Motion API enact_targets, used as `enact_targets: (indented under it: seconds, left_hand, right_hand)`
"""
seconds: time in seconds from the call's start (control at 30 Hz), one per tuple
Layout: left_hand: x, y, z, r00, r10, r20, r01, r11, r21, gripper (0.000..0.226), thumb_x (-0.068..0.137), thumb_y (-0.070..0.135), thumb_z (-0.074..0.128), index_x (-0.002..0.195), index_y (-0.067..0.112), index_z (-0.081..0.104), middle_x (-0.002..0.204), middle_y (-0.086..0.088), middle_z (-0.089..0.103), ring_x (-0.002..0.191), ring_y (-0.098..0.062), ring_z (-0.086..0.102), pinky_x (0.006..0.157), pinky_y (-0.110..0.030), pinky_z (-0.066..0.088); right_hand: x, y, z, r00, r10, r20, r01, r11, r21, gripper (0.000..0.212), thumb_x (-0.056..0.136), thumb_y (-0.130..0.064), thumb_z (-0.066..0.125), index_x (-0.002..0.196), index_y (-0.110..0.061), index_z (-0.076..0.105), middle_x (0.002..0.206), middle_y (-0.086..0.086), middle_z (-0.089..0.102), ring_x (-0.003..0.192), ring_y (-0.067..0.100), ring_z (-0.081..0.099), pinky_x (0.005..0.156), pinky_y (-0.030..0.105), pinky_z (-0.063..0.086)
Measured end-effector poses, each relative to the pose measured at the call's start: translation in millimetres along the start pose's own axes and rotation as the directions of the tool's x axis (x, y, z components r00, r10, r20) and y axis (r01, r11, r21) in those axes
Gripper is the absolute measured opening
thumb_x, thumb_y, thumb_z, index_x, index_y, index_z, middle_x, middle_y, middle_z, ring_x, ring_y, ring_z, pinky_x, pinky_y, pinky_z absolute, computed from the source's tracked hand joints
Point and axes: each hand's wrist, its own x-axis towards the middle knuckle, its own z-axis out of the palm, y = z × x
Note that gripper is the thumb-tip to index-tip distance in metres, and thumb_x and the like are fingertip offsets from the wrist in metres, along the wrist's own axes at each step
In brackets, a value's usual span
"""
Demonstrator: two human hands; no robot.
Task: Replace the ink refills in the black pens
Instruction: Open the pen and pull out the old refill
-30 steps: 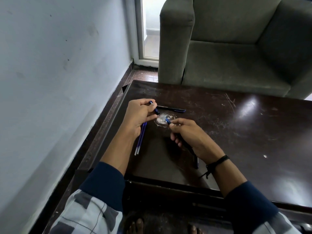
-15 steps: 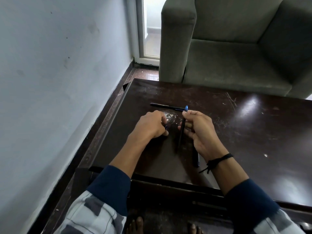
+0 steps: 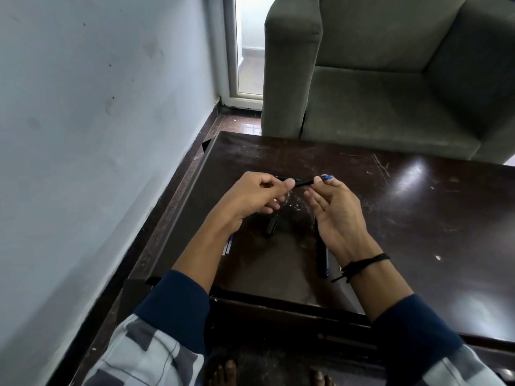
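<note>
Between the fingertips, the black pen (image 3: 305, 182) had tipped sideways; left hand (image 3: 250, 199) and right hand (image 3: 338, 215) both pinched it, ready to twist.

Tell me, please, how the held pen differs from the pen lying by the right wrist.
The held pen is pinched between left hand and right hand; the lying pen rests on the table. The held pen runs crosswise; the lying pen points toward the person. Both are black.

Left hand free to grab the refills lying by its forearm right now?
Probably not yet: the left hand pinches the black pen that the right hand also holds. The refills lie close, partly hidden beneath its forearm; it would have to let go first.
</note>
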Motion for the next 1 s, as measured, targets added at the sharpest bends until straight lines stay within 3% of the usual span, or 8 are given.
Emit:
enact_targets:
  seconds: [0.13, 0.27, 0.4, 0.53, 0.67, 0.83, 1.0]
  left_hand:
    - [-1, 0, -3, 0.999, 0.026, -0.041, -0.035, 0.970, -0.242, 0.020, 0.088, 0.014, 0.077, 0.105, 0.003, 0.074, 0.086, -0.012, 0.075, 0.073, -0.015, 0.069, 0.070, -0.023, 0.059]
    - [-1, 2, -8, 0.992, -0.011, -0.123, -0.050, 0.876, -0.480, 0.019, 0.088, 0.007, 0.075, 0.104, -0.002, 0.071, 0.094, -0.019, 0.075, 0.082, -0.025, 0.074, 0.076, -0.026, 0.062]
    - [0, 3, -9, 0.998, -0.032, -0.051, -0.008, 0.770, -0.637, 0.020, 0.092, 0.006, 0.070, 0.112, 0.002, 0.070, 0.109, -0.019, 0.076, 0.097, -0.028, 0.076, 0.081, -0.029, 0.062]
    - [1, 3, -6, 0.999, -0.032, -0.045, -0.006, 0.745, -0.667, 0.017, 0.094, 0.001, 0.065, 0.111, -0.002, 0.068, 0.107, -0.022, 0.075, 0.099, -0.027, 0.075, 0.082, -0.030, 0.062]
    - [2, 1, -7, 0.997, -0.047, -0.060, -0.004, 0.746, -0.665, 0.021, 0.093, 0.000, 0.066, 0.113, -0.007, 0.066, 0.107, -0.024, 0.075, 0.098, -0.027, 0.076, 0.079, -0.028, 0.062]
    - [0, 2, -2, 0.993, -0.063, -0.103, -0.020, 0.758, -0.652, 0.022, 0.091, -0.001, 0.067, 0.111, -0.011, 0.066, 0.107, -0.027, 0.073, 0.095, -0.026, 0.077, 0.076, -0.027, 0.063]
    - [1, 4, 2, 0.989, -0.071, -0.126, -0.031, 0.749, -0.662, 0.018, 0.091, -0.002, 0.068, 0.106, -0.012, 0.068, 0.103, -0.026, 0.074, 0.088, -0.025, 0.077, 0.070, -0.024, 0.062]
  right_hand:
    - [0, 1, 0, 1.000, 0.024, 0.013, -0.025, 0.995, 0.091, 0.018, 0.092, 0.004, 0.067, 0.100, -0.011, 0.061, 0.100, 0.012, 0.072, 0.096, 0.026, 0.076, 0.081, 0.026, 0.061]
    - [-6, 0, 3, 0.997, 0.019, 0.073, -0.016, 0.998, -0.053, 0.013, 0.091, 0.000, 0.070, 0.095, -0.010, 0.064, 0.086, 0.010, 0.075, 0.085, 0.022, 0.076, 0.074, 0.023, 0.061]
    - [-9, 5, 6, 0.990, 0.007, 0.140, 0.026, 0.972, -0.234, 0.013, 0.085, -0.001, 0.077, 0.088, -0.009, 0.068, 0.082, 0.010, 0.074, 0.075, 0.017, 0.073, 0.068, 0.020, 0.059]
    - [-8, 8, 5, 0.981, -0.050, 0.187, 0.113, 0.932, -0.344, 0.009, 0.086, -0.003, 0.077, 0.088, -0.006, 0.069, 0.080, 0.012, 0.073, 0.073, 0.019, 0.072, 0.064, 0.021, 0.057]
    - [-6, 9, 3, 0.970, -0.071, 0.232, 0.170, 0.882, -0.440, 0.013, 0.092, -0.010, 0.074, 0.102, -0.002, 0.075, 0.082, 0.011, 0.075, 0.074, 0.018, 0.070, 0.067, 0.022, 0.057]
    - [-7, 11, 5, 0.957, -0.154, 0.244, 0.266, 0.798, -0.540, 0.005, 0.094, -0.005, 0.071, 0.094, 0.000, 0.073, 0.072, 0.007, 0.072, 0.062, 0.010, 0.065, 0.059, 0.018, 0.054]
    - [-4, 15, 3, 0.917, -0.301, 0.260, 0.397, 0.660, -0.638, 0.008, 0.092, -0.009, 0.074, 0.085, -0.014, 0.075, 0.071, 0.004, 0.074, 0.063, 0.011, 0.068, 0.061, 0.021, 0.053]
